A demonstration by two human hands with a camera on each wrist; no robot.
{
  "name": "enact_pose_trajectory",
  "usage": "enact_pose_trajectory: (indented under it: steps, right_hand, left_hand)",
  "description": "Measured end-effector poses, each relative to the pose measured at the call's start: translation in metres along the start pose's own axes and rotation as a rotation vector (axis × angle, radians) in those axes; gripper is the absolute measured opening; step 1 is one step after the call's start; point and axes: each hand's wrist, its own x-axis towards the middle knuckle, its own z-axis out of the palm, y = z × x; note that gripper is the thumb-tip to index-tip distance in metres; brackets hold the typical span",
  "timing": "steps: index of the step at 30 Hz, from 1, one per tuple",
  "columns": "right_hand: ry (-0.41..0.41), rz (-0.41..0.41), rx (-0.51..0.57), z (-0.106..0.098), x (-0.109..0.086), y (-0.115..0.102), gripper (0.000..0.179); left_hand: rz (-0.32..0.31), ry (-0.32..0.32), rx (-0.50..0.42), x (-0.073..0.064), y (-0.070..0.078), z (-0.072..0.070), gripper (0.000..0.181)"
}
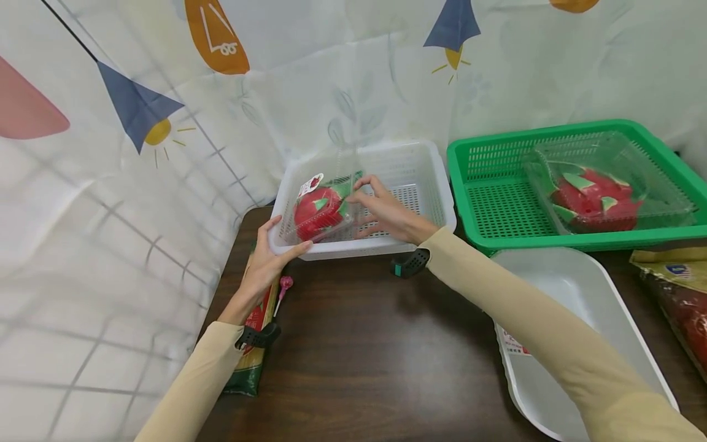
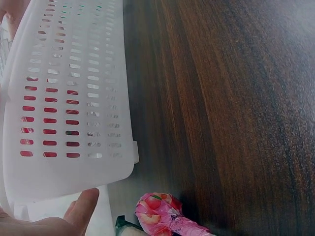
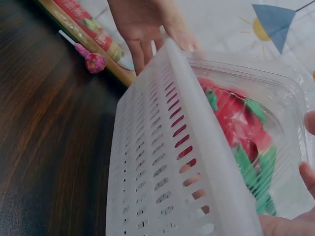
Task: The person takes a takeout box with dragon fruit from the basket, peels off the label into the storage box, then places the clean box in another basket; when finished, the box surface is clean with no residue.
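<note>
A white slotted basket (image 1: 381, 247) stands at the wall, and my left hand (image 1: 264, 261) grips its front left corner. Inside the basket's left half sits a clear plastic box (image 3: 275, 81) with a red and green dragon fruit (image 1: 317, 212) and a white label. My right hand (image 1: 389, 212) reaches into the basket from the right, its bent fingers at the box's right end; fingertips (image 3: 307, 177) show at the box's edge in the right wrist view. Seen from the left wrist, the fruit shows red through the slots above the left fingers.
To the right is a green basket (image 1: 499, 212) with another boxed dragon fruit (image 1: 599, 196). A white tray (image 1: 552, 276) lies in front, under my right forearm. A pink lollipop (image 1: 285, 282) and a long packet (image 1: 245, 374) lie by my left hand. A brown bag (image 1: 682, 307) stands far right.
</note>
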Motion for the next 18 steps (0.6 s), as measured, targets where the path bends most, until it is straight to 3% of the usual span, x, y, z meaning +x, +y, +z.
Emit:
enact_pose_trajectory:
  steps: [7,14,18]
  right_hand:
    - [0.007,-0.045,-0.04,0.0026,0.0,0.0016,0.057]
    - [-0.044,-0.085,-0.127,0.0021,-0.0001,0.0046,0.064]
    - [-0.029,-0.091,-0.15,0.0059,-0.0013,0.0034,0.07]
  left_hand:
    - [0.01,0.009,0.01,0.0015,-0.0005,-0.0002,0.102]
    - [0.006,0.008,0.003,0.0013,-0.0015,0.0005,0.102]
    - [0.01,0.005,-0.004,0.001,-0.0013,0.0018,0.102]
